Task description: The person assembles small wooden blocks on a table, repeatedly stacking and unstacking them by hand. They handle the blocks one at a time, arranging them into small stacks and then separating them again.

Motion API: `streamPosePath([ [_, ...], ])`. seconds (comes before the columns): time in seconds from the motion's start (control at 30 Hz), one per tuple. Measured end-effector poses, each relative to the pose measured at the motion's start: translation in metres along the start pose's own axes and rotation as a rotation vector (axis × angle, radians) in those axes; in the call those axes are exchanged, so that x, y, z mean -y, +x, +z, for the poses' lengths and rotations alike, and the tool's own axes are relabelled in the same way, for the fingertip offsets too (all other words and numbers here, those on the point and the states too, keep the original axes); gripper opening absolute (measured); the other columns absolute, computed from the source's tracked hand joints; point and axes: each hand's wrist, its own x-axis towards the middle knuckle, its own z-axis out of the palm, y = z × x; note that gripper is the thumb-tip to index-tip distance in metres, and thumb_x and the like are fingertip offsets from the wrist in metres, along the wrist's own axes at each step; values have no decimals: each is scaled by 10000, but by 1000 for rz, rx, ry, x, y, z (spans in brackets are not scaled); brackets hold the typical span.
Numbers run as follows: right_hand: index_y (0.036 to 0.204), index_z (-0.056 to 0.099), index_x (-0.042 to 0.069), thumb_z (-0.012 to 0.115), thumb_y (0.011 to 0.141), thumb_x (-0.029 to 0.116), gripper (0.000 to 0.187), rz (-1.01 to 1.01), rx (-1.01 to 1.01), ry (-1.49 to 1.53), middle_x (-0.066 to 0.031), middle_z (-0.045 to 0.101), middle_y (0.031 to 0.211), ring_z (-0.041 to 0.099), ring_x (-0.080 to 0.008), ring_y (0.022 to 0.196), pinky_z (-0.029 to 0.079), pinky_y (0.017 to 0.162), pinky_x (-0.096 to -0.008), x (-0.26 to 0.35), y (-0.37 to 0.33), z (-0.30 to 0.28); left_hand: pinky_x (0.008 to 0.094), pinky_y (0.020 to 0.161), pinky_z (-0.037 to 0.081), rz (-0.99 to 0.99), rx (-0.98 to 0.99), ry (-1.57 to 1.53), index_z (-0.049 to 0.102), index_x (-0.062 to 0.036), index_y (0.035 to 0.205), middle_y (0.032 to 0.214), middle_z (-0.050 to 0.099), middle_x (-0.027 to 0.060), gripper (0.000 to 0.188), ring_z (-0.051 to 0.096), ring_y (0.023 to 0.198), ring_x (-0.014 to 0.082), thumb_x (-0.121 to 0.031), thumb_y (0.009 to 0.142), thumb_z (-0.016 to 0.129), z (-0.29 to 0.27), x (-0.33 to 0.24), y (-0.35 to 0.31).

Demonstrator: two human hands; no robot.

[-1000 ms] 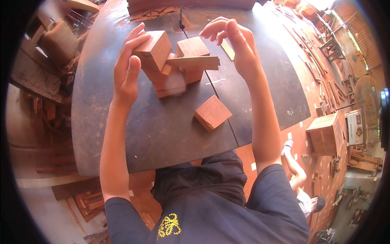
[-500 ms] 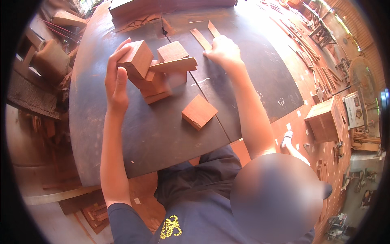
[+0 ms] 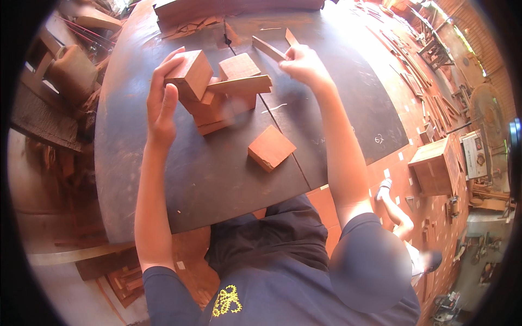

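Note:
My left hand [image 3: 161, 102] holds a reddish wooden block [image 3: 190, 73] on top of a small stack of wooden blocks [image 3: 217, 111] on the dark round table [image 3: 217, 179]. A flat wooden slat [image 3: 239, 85] lies across the stack, with another block [image 3: 238, 66] behind it. My right hand [image 3: 302, 64] reaches past the stack and grips a thin wooden strip [image 3: 268, 48] lying on the table. A loose square block [image 3: 271, 148] sits alone nearer to me.
More wooden strips [image 3: 291, 37] and a long board [image 3: 228, 7] lie at the table's far side. A wooden box [image 3: 434, 167] stands on the floor at the right. Timber and tools line the floor along the right and left edges.
My right hand has moved from above the stack out to the far side of the table and closed on a thin strip. My left hand stays on its block.

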Motion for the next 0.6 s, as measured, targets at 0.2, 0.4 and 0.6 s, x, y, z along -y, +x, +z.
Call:
streamPosePath([
  [0.2, 967, 702, 24, 737, 907, 204, 194, -250, -342, 857, -35, 667, 785, 535, -92, 605, 408, 551, -250, 34, -19, -50, 378, 1148, 286, -17, -12, -23, 517, -41, 1338, 1479, 460, 167, 547, 415, 1377, 278, -484, 1026, 443, -3, 1, -4],
  [0.4, 966, 687, 63, 653, 981, 183, 126, -753, -187, 1235, 26, 551, 703, 486, -106, 606, 385, 574, -295, 54, -44, -64, 370, 1133, 309, -31, -5, -48, 523, -56, 1336, 1481, 453, 154, 520, 424, 1368, 271, -468, 1025, 465, -2, 0, -5],
  [0.6, 902, 756, -12, 715, 816, -3, 95, -941, 175, 991, -72, 662, 712, 542, -90, 566, 375, 484, -217, 68, -64, -58, 367, 1133, 311, -19, 0, -58, 519, -56, 1337, 1477, 449, 154, 500, 423, 1368, 270, -446, 1027, 476, -3, 3, -4],
])
